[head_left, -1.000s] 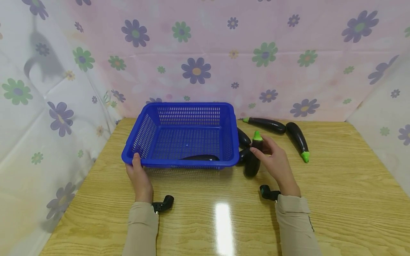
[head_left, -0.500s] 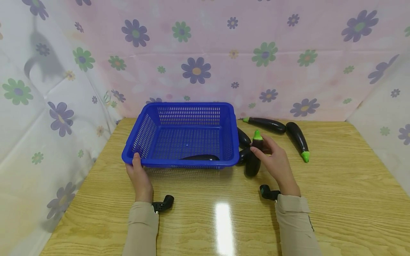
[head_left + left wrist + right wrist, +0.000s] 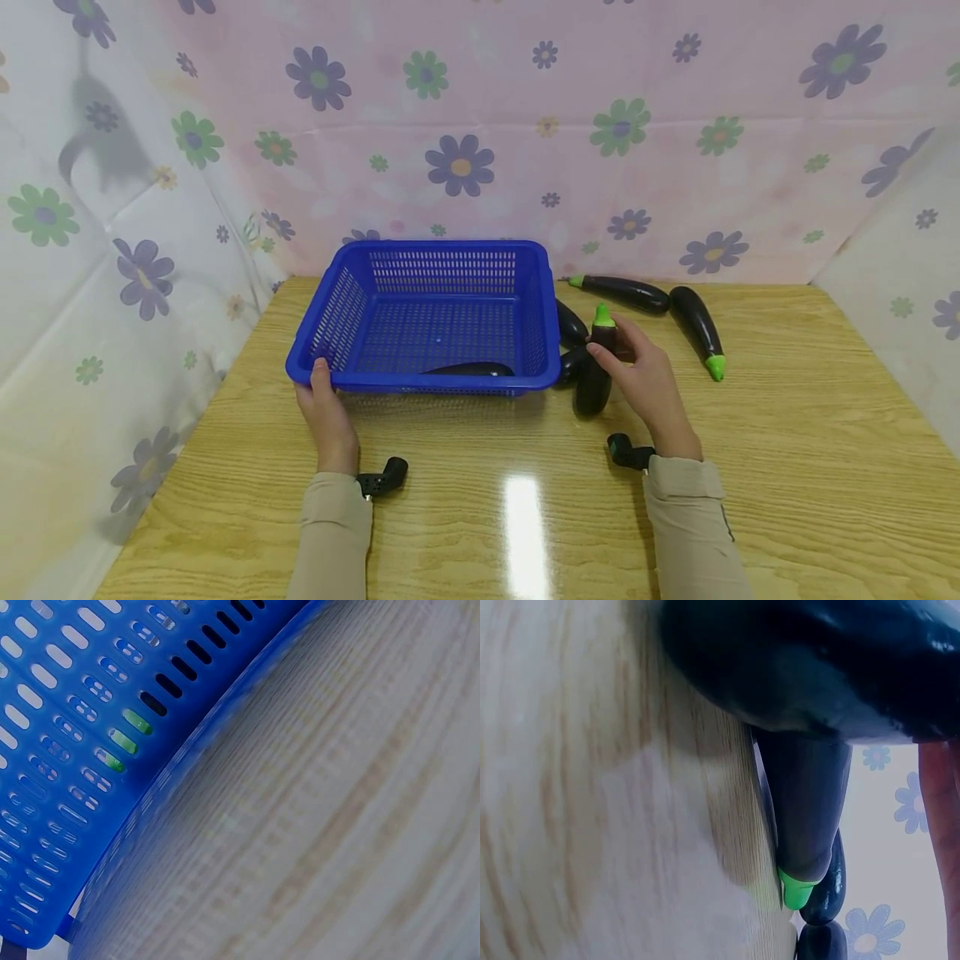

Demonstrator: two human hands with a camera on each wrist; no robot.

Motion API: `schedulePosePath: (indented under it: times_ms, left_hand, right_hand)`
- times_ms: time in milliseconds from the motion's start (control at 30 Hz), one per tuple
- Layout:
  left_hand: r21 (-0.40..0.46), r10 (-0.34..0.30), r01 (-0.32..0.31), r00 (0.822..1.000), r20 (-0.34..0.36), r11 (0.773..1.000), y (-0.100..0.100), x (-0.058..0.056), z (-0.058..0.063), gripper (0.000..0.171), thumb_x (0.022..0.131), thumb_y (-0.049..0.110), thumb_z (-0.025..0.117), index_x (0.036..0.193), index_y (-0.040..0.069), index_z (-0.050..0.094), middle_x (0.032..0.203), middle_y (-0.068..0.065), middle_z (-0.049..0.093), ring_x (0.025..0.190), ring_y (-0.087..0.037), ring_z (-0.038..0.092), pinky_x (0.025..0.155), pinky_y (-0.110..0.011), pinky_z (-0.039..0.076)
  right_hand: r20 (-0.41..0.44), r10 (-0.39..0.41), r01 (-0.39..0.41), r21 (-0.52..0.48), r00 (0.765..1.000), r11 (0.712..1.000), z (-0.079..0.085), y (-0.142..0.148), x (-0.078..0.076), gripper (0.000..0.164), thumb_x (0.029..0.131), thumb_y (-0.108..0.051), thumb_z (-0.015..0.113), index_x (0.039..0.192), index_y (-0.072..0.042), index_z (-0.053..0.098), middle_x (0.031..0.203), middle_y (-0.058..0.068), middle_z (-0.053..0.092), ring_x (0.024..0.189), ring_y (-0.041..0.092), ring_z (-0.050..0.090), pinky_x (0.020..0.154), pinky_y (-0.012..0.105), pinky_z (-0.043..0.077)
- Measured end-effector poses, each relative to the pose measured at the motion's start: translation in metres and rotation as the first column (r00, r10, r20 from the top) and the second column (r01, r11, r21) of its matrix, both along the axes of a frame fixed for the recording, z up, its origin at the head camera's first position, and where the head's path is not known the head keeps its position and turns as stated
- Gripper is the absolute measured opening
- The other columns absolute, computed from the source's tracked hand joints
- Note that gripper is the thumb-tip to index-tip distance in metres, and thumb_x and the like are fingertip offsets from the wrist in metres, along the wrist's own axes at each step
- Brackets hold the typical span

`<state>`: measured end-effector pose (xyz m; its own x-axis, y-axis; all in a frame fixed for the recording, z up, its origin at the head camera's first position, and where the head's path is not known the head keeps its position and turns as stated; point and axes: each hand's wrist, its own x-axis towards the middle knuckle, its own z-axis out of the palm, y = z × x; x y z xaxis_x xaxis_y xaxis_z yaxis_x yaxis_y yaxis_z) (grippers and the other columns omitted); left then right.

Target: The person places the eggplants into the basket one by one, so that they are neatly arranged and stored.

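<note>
At the front left corner of a blue plastic basket [image 3: 442,382], my left hand [image 3: 328,421] grips the rim with the thumb on top. One dark eggplant [image 3: 472,368] lies inside along the front wall, partly hidden by it. Through the slots in the left wrist view, its green stem [image 3: 124,741] shows. My right hand [image 3: 645,379] pinches another eggplant [image 3: 594,387] near its green cap, holding it stem up and tilted right of the basket. This eggplant's glossy round end fills the top of the right wrist view.
Beside the basket's right wall lie two eggplants, a rear one [image 3: 572,323] and a nearer one [image 3: 570,365], both partly covered. Farther right are an eggplant [image 3: 626,293] by the floral backdrop [image 3: 525,167] and one more [image 3: 696,325]. Everything stands on a wooden table [image 3: 465,500].
</note>
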<state>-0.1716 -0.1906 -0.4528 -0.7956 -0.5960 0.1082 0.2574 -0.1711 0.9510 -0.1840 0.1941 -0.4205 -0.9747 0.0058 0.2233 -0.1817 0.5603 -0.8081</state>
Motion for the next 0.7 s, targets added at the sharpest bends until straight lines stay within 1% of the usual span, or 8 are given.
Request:
schedulePosePath:
  times_ms: [267, 467, 700]
  left_hand:
    - [-0.005, -0.003, 0.002, 1.000, -0.012, 1.000, 0.0012, 0.0010, 0.0015, 0.049, 0.090, 0.039, 0.047, 0.133, 0.022, 0.034, 0.131, -0.002, 0.041, 0.120, -0.014, 0.036, 0.101, -0.025, 0.026]
    - [0.016, -0.005, 0.006, 0.999, -0.040, 1.000, 0.0009, -0.0004, 0.0008, 0.049, 0.089, 0.038, 0.049, 0.132, 0.020, 0.036, 0.131, -0.004, 0.042, 0.120, -0.017, 0.037, 0.101, -0.027, 0.027]
    - [-0.005, -0.004, 0.004, 1.000, -0.007, 1.000, 0.0003, -0.0001, -0.0002, 0.050, 0.089, 0.041, 0.049, 0.133, 0.023, 0.034, 0.131, -0.002, 0.041, 0.120, -0.015, 0.037, 0.101, -0.027, 0.026]
  right_hand:
    - [0.002, -0.012, 0.012, -0.003, 1.000, 1.000, -0.0011, 0.0001, -0.0013, 0.057, 0.082, -0.049, 0.056, 0.131, -0.024, 0.041, 0.113, 0.009, 0.057, 0.098, 0.023, 0.054, 0.083, 0.043, 0.045]
    - [0.003, -0.012, 0.012, -0.008, 1.000, 1.000, -0.0013, 0.0000, -0.0023, 0.056, 0.082, -0.049, 0.056, 0.131, -0.025, 0.042, 0.113, 0.009, 0.057, 0.099, 0.023, 0.054, 0.083, 0.043, 0.045]
    - [0.012, -0.009, 0.009, -0.008, 1.000, 1.000, -0.0020, -0.0008, -0.0027, 0.056, 0.082, -0.049, 0.056, 0.131, -0.026, 0.041, 0.115, 0.009, 0.056, 0.099, 0.024, 0.054, 0.083, 0.044, 0.045]
